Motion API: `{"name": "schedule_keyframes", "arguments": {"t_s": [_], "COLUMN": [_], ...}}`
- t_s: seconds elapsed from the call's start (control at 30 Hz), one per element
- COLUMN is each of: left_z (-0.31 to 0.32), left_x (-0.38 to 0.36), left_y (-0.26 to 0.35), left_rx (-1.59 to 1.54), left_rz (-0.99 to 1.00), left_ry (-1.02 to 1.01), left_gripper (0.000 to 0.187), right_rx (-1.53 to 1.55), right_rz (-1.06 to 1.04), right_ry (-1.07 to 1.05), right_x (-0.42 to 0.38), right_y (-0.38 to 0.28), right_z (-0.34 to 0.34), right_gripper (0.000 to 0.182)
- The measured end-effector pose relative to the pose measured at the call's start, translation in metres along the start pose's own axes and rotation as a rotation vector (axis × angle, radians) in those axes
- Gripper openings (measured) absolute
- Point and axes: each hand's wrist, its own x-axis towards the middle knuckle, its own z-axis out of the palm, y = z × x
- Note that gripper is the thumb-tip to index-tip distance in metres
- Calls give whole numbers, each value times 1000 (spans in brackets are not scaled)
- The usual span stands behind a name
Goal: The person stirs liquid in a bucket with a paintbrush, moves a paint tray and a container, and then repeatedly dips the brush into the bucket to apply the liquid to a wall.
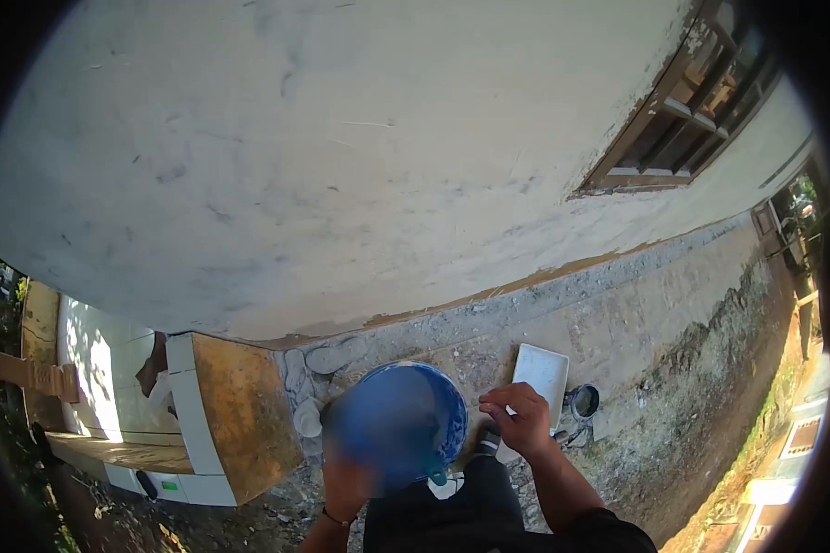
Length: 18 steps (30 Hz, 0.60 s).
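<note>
A blur patch covers the left hand (349, 479) and much of the blue bucket (406, 419) at lower centre, so its grip cannot be told. The right hand (518, 419) hides whatever its curled fingers pinch. The window (701, 101) at upper right is cut by the lens's dark rim. The small tin's (583, 402) contents are too small to tell

One head-worn fisheye view looks forward and down at a wall (341, 157), the ground at its foot, and hands low in the frame.
</note>
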Motion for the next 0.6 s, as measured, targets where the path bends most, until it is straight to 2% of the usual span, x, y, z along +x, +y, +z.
{"name": "schedule_keyframes", "arguments": {"t_s": [0.07, 0.13, 0.2, 0.4, 0.6], "left_z": [-23, -42, -58, -79, -70], "left_x": [-12, -28, -38, -69, -95], "left_y": [23, 36, 40, 53, 51], "left_rx": [-54, -154, -131, -225, -370], "left_rz": [61, -26, 22, 23, 40], "left_ry": [42, 85, 114, 203, 333], "left_gripper": [31, 31, 31, 27, 25], "right_rx": [3, -6, -3, 66, 186], "right_rz": [-36, -4, -36, -271, -296], "right_ry": [-69, -210, -251, -406, -463], "right_x": [8, 11, 15, 7, 20], "right_y": [-37, -66, -89, -119, -130], "right_z": [3, 4, 5, 19, 20], "right_gripper": [12, 8, 7, 8, 16]}}
